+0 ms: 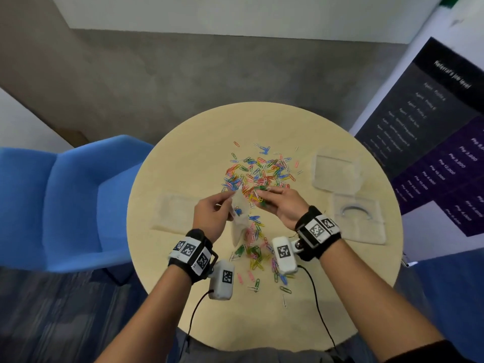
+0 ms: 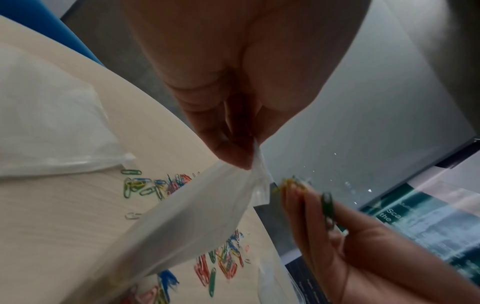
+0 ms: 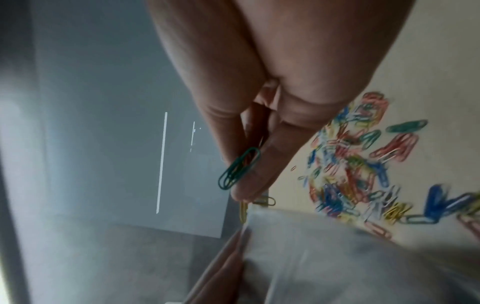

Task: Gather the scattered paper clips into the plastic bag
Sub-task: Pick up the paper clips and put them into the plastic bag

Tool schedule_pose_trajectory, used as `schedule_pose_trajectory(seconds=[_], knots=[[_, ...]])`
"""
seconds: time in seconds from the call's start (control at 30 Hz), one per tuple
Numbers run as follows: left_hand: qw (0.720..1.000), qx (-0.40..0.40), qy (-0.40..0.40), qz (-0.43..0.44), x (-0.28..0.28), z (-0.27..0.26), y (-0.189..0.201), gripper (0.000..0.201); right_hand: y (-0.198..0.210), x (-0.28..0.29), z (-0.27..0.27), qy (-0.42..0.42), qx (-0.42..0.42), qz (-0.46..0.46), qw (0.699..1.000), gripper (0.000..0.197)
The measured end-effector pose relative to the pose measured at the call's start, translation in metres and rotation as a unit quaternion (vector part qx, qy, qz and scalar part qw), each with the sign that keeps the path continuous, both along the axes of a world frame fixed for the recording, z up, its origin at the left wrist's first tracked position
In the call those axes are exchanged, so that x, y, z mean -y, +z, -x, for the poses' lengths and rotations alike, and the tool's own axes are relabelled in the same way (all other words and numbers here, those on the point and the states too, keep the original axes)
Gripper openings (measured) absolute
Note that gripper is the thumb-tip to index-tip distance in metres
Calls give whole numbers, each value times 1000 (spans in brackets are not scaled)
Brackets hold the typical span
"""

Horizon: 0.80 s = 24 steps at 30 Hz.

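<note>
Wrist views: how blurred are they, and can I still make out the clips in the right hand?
Left wrist view: plastic bag smeared by motion, right hand soft. Right wrist view: a green clip at the fingers is sharp enough; scattered paper clips behind streak. Head view: evenly lit, wide-angle bending at the table rim.

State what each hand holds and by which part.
Left hand pinches the plastic bag at its top edge. Right hand holds a small bunch of paper clips between its fingertips.

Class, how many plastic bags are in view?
4: one held up by the left hand at centre, one flat at left, two at right. None seems hidden.
</note>
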State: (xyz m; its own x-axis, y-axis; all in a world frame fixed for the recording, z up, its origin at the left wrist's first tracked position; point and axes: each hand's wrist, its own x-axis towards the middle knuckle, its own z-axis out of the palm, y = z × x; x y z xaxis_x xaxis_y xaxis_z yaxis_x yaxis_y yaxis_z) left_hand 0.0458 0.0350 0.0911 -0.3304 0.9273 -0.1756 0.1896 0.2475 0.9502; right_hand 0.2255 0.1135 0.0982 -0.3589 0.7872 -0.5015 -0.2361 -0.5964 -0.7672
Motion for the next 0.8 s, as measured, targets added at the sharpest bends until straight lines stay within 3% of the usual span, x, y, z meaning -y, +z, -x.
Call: schedule_pose_trajectory(seconds=[0.07, 0.23, 0.37, 0.4, 0.47, 0.53, 0.67, 0.8], knots=[[1000, -5, -11, -6, -3, -7, 2, 23, 1, 4, 8, 46, 24, -15, 999, 23], [995, -67, -69, -29, -7, -20, 7, 24, -7, 1, 24, 114, 229, -89, 963, 10], [994, -78, -74, -29, -10, -17, 1, 25, 2, 0, 37, 154, 197, -79, 965, 25], [994, -81, -67, -28, -11, -15, 0, 25, 3, 0, 39, 176, 219, -110, 953, 28], [994, -87, -55, -27, -14, -14, -1, 26, 1, 1, 43, 200, 330, -206, 899, 28], [995, -89, -44, -27, -15, -14, -1, 27, -4, 3, 48, 155, 413, -291, 849, 25], [996, -79, -18, -24, -16, -8, -2, 27, -7, 9, 45, 80, 375, -422, 822, 11], [998, -65, 16, -21, -14, 5, -3, 26, -16, 19, 18, -10, 302, -436, 848, 11]])
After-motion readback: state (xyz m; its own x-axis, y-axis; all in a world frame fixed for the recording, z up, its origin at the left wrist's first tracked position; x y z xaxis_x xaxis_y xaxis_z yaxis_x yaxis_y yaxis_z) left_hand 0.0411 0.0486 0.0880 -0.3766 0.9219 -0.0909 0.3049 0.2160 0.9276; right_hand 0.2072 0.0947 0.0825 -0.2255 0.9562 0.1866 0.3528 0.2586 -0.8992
